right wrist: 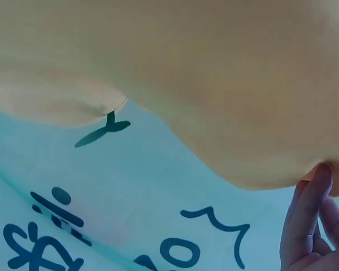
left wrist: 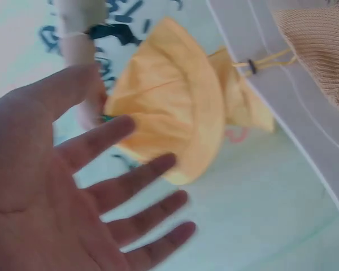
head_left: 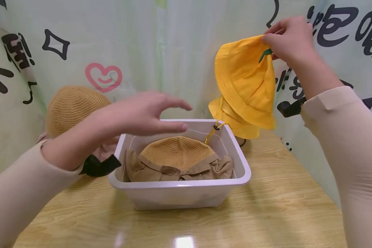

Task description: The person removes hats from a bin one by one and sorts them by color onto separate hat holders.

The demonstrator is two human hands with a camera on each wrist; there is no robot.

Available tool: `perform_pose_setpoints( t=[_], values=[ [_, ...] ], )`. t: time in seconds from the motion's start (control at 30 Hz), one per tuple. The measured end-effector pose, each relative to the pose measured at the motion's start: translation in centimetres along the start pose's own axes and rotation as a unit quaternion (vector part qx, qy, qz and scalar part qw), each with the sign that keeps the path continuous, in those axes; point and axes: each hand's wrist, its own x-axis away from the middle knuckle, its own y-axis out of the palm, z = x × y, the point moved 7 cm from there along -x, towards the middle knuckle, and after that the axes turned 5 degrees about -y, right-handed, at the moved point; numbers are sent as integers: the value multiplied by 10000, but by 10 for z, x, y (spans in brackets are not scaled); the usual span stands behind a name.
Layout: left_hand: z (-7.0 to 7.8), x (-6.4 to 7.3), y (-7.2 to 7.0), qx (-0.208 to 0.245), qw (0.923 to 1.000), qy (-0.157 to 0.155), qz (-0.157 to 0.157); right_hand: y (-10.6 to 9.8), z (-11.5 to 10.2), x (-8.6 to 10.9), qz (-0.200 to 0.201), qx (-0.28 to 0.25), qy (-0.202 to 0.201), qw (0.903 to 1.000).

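My right hand (head_left: 292,41) is raised at the back right and pinches a yellow bucket hat (head_left: 246,72) by its crown, beside a small green sprout (head_left: 265,54). More yellow cloth (head_left: 232,119) hangs below that hat, behind the bin's corner. A yellow cord (head_left: 209,136) with a black toggle drapes over the rim. With fingers spread, my left hand (head_left: 145,113) hovers above the bin's back left and holds nothing. In the white bin (head_left: 179,184) lies a straw hat (head_left: 176,151) with a brown bow. The right wrist view shows the pinching fingers (right wrist: 316,192).
Left of the bin, another straw hat (head_left: 72,106) with pinkish cloth stands partly behind my left forearm. The wooden table (head_left: 189,227) carries the bin. A printed curtain (head_left: 136,55) hangs close behind and along both sides.
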Motion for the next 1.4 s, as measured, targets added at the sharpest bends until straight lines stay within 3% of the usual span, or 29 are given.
perform_pose_setpoints(
  t=[0.07, 0.17, 0.23, 0.37, 0.47, 0.67, 0.93, 1.1, 1.17, 1.27, 1.4],
  values=[
    [1, -24, -6, 582, 9983, 44, -25, 3, 3, 0, -2, -453, 150, 9989],
    [1, -57, -14, 1438, 9896, -50, -21, 7, 7, 0, -18, -961, 299, 9949],
    [2, -77, -19, 1709, 9852, -93, 82, 10, 8, 0, -60, -1226, 357, 9918],
    [2, -111, -24, 1515, 9876, -264, 301, 13, 8, -2, -68, -1459, 395, 9885],
    [6, -134, -21, 1308, 9903, -391, 270, 15, 8, -1, -62, -1528, 420, 9873],
    [15, -171, -11, 1601, 9859, -391, 303, 23, 7, 4, -170, -1874, 470, 9810],
    [14, -202, 3, 2392, 9689, -501, 396, 30, 6, 12, -177, -2245, 209, 9741],
    [12, -211, 12, 3270, 9427, -508, 424, 39, 7, 15, -268, -2547, 34, 9666],
    [15, -216, 13, 3371, 9386, -377, 623, 43, 7, 16, -330, -2710, -13, 9620],
    [21, -222, 11, 3268, 9394, -233, 1010, 46, 8, 15, -361, -2942, -25, 9551],
    [24, -228, 9, 3357, 9298, -443, 1443, 46, 12, 14, -440, -3228, 8, 9455]
  ],
)
